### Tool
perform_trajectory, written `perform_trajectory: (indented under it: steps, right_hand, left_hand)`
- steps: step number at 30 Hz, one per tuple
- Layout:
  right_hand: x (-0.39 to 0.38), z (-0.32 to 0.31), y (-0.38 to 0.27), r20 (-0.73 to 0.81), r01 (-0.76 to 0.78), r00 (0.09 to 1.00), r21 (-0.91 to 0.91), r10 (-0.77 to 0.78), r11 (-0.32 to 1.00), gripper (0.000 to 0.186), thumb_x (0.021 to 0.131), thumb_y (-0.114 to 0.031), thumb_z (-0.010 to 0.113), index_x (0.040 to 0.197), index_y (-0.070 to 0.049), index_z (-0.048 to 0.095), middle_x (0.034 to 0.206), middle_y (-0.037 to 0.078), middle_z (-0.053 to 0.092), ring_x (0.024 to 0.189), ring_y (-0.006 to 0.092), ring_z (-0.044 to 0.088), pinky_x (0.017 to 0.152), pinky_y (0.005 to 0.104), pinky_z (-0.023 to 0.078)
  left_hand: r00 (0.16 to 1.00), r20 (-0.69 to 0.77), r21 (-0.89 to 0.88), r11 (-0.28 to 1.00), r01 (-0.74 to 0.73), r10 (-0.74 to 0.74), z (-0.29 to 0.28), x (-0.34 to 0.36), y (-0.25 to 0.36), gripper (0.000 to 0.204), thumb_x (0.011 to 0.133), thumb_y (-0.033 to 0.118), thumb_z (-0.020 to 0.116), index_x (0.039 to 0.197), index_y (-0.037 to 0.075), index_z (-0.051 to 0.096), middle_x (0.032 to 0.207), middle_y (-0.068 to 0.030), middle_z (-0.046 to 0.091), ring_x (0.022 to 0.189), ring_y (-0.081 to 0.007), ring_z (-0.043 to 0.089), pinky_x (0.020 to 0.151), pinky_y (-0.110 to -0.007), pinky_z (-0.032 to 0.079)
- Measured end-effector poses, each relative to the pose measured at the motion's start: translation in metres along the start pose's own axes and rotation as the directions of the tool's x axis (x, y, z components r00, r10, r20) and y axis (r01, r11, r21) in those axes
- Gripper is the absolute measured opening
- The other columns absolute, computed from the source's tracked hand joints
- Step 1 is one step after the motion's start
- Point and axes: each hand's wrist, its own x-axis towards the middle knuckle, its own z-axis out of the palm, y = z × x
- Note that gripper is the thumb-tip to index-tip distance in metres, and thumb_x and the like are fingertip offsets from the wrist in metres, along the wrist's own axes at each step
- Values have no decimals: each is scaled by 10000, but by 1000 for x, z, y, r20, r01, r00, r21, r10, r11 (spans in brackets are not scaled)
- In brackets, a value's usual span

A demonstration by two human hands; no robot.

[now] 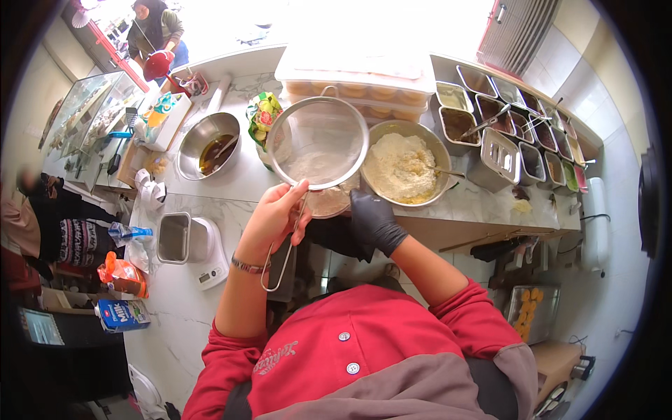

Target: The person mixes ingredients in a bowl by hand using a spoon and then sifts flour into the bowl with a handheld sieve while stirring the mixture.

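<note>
My bare left hand (276, 217) is closed on the wire handle of a round mesh sieve (318, 136), held above the counter. Beneath the sieve, partly hidden by it, a bowl (330, 203) holds pale flour. My right hand (376, 220), in a black glove, grips that bowl's right edge; its fingertips are partly hidden. Just right of the sieve stands a large metal bowl (446, 150) with a heap of flour (402, 168) over a yellowish mix, and a utensil handle (448, 171) leans out over its rim.
Left lie a metal bowl of dark liquid (187, 157), a colourful packet (262, 115), a kitchen scale (208, 255) with a metal container (173, 238), and a milk carton (122, 315). Stacked boxes (357, 73) stand behind; topping tins (500, 157) fill the right. Another person (157, 31) is outside.
</note>
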Motion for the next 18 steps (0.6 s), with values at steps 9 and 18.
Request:
perform_trajectory:
  steps: [9,18]
  right_hand:
    - [-15,-28,-39,-31,78,996,-21,-78,997,135,760,-79,443,857,-13,508,697,153,594,613,292,610,537,363,488]
    - [6,-46,-13,-206,-37,978,-111,13,993,94,745,-104,484,744,-30,543,660,163,583,600,326,589,550,405,475]
  left_hand:
    - [985,-141,0,995,-98,97,-41,-36,-17,261,891,243,477,743,34,425,473,-73,470,279,-137,399,265,-226,320]
    - [967,-252,-5,1000,-30,27,-72,-57,-51,183,873,189,481,825,14,452,507,-70,485,308,-133,423,289,-221,343]
